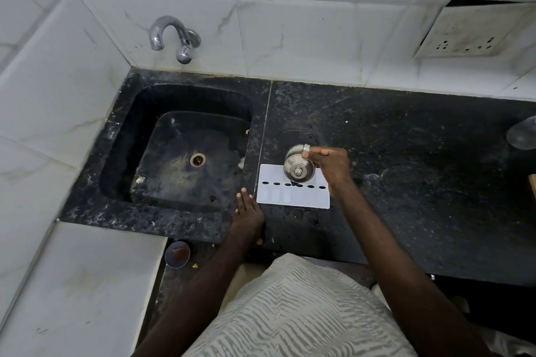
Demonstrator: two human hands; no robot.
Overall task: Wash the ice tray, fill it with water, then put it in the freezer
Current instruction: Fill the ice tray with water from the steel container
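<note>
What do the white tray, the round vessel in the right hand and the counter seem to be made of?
The white tray looks like matte plastic: thin, white, faint moulded cells. The round vessel seems polished steel: silvery, with bright reflections. The counter appears to be polished black stone, perhaps granite, given its pale speckles and sheen.

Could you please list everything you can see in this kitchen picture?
ice tray: one, white, on the counter right of the sink
steel pot: one, silver, tilted over the tray's far edge
sink: one, black, set in the counter's left part
counter: one, black speckled, along the tiled wall
tap: one, chrome, on the wall above the sink
socket plate: one, off-white, on the wall at right
left hand: one, flat on the counter, left of the tray
right hand: one, holds the steel pot
</note>
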